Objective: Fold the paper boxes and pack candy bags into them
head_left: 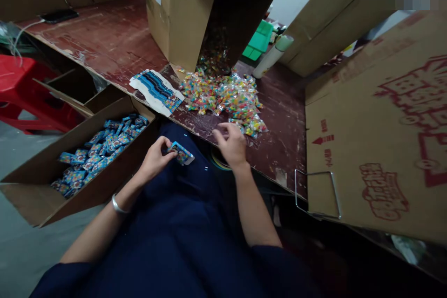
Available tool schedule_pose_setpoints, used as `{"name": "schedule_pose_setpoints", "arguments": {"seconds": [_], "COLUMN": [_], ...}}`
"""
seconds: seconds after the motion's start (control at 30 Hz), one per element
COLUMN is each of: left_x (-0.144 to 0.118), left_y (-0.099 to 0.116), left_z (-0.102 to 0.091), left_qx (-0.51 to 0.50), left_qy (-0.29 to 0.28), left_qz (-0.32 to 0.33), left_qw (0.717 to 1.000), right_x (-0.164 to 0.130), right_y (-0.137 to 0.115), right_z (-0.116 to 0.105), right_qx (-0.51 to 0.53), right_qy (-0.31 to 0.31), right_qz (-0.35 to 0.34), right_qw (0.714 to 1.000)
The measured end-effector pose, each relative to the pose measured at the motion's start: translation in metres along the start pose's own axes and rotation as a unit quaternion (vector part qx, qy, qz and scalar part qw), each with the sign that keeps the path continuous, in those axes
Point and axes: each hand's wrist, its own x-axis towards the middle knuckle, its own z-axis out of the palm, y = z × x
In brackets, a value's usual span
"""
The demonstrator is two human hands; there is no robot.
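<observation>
The left hand (pixel 153 158) grips a small blue printed box (pixel 180 152) over the lap, just off the bench (pixel 279 116) edge. The right hand (pixel 230 144) rests at the near edge of the pile of colourful sachets (pixel 226 98), fingers curled as if pinching one; whether it grasps any I cannot tell. This looks like the filling step. Next, a sachet must go into the box's open end, then the box into the carton of finished boxes (pixel 98 153) at left.
</observation>
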Motion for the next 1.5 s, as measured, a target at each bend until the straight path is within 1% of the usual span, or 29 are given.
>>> {"name": "schedule_pose_setpoints", "arguments": {"seconds": [0.03,0.07,0.1,0.13,0.2,0.27,0.33,0.37,0.4,0.47,0.53,0.57,0.6,0.67,0.77,0.83,0.9,0.97,1.03,1.07,1.13,1.23,1.3,1.4,1.5], "left_x": [0.002,0.004,0.005,0.006,0.006,0.005,0.003,0.003,0.003,0.003,0.005,0.005,0.006,0.005,0.002,-0.002,-0.005,-0.008,-0.010,-0.011,-0.012,-0.014,-0.015,-0.017,-0.019], "left_y": [-0.004,-0.006,-0.009,-0.010,-0.011,-0.009,-0.006,-0.004,-0.002,0.001,0.003,0.003,0.003,0.004,0.009,0.016,0.023,0.027,0.030,0.030,0.029,0.027,0.026,0.026,0.026], "left_z": [-0.005,-0.011,-0.017,-0.022,-0.028,-0.029,-0.027,-0.025,-0.024,-0.022,-0.021,-0.021,-0.020,-0.017,-0.009,-0.004,-0.001,0.001,0.002,0.003,0.006,0.012,0.016,0.020,0.024], "left_qx": [0.057,0.109,0.152,0.188,0.246,0.291,0.306,0.300,0.285,0.228,0.151,0.115,0.085,0.050,0.007,-0.026,-0.049,-0.060,-0.069,-0.077,-0.103,-0.154,-0.184,-0.219,-0.237], "left_qy": [-0.005,-0.021,-0.048,-0.085,-0.170,-0.240,-0.279,-0.281,-0.272,-0.227,-0.179,-0.161,-0.148,-0.132,-0.131,-0.141,-0.150,-0.148,-0.130,-0.120,-0.107,-0.093,-0.076,-0.039,0.003], "left_qz": [-0.004,-0.009,-0.011,-0.007,0.011,0.024,0.020,0.015,0.011,0.009,0.009,0.007,0.002,-0.008,-0.025,-0.031,-0.035,-0.035,-0.025,-0.019,-0.009,-0.011,-0.012,-0.005,0.007], "left_qw": [0.998,0.994,0.987,0.979,0.954,0.926,0.910,0.912,0.919,0.947,0.972,0.980,0.985,0.990,0.991,0.989,0.987,0.987,0.989,0.990,0.989,0.984,0.980,0.975,0.971], "right_x": [0.010,0.019,0.026,0.031,0.036,0.036,0.033,0.030,0.027,0.021,0.013,0.009,0.005,-0.002,-0.007,-0.008,-0.006,-0.004,-0.003,-0.003,-0.004,-0.009,-0.014,-0.019,-0.019], "right_y": [0.019,0.037,0.054,0.068,0.088,0.097,0.099,0.099,0.098,0.096,0.090,0.085,0.078,0.057,0.018,-0.007,-0.028,-0.042,-0.052,-0.055,-0.059,-0.062,-0.063,-0.064,-0.062], "right_z": [-0.008,-0.015,-0.020,-0.023,-0.026,-0.024,-0.022,-0.022,-0.022,-0.023,-0.025,-0.026,-0.026,-0.027,-0.029,-0.030,-0.031,-0.030,-0.027,-0.025,-0.019,-0.009,-0.002,0.004,0.005], "right_qx": [-0.062,-0.117,-0.157,-0.178,-0.191,-0.184,-0.175,-0.170,-0.160,-0.116,-0.023,0.038,0.098,0.202,0.290,0.298,0.271,0.235,0.208,0.195,0.162,0.112,0.106,0.146,0.196], "right_qy": [0.019,0.024,0.011,-0.011,-0.044,-0.061,-0.061,-0.056,-0.047,-0.014,0.017,0.024,0.021,-0.010,-0.082,-0.133,-0.182,-0.222,-0.241,-0.236,-0.193,-0.095,-0.066,-0.083,-0.128], "right_qz": [0.061,0.118,0.169,0.205,0.234,0.235,0.229,0.225,0.220,0.202,0.175,0.158,0.140,0.103,0.059,0.038,0.011,-0.031,-0.080,-0.102,-0.123,-0.117,-0.126,-0.153,-0.143], "right_qw": [0.996,0.986,0.973,0.962,0.952,0.953,0.956,0.958,0.961,0.972,0.984,0.987,0.985,0.974,0.952,0.944,0.945,0.946,0.945,0.947,0.960,0.982,0.984,0.974,0.962]}}
